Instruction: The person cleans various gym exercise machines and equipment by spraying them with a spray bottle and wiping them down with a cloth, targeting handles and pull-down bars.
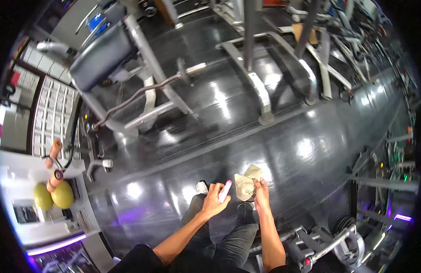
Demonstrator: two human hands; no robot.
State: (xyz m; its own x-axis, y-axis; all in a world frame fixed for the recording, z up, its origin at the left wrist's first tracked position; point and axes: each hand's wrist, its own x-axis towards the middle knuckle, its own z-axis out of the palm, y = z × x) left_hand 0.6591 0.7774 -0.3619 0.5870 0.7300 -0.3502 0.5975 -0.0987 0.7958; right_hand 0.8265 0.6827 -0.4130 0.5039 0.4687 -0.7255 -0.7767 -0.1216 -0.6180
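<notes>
My left hand (213, 202) is closed around a small white stick-like item with a pink end (225, 191), possibly a marker or a small bottle; its kind is not clear. The pink end points up, away from my body. In my right hand (262, 194) is a crumpled beige cloth (244, 188), pinched at its right edge and hanging in front of my legs. A small gap separates the white item from the cloth. Below both hands are my dark trousers (235, 239) and a white shoe (201, 187).
A padded bench machine (103, 59) with a bent bar (142, 93) stands at the upper left. Metal machine legs (260, 98) rest on the shiny dark floor (174, 159) ahead. More equipment (329, 245) is at the lower right; yellow-green balls (62, 195) are at the left.
</notes>
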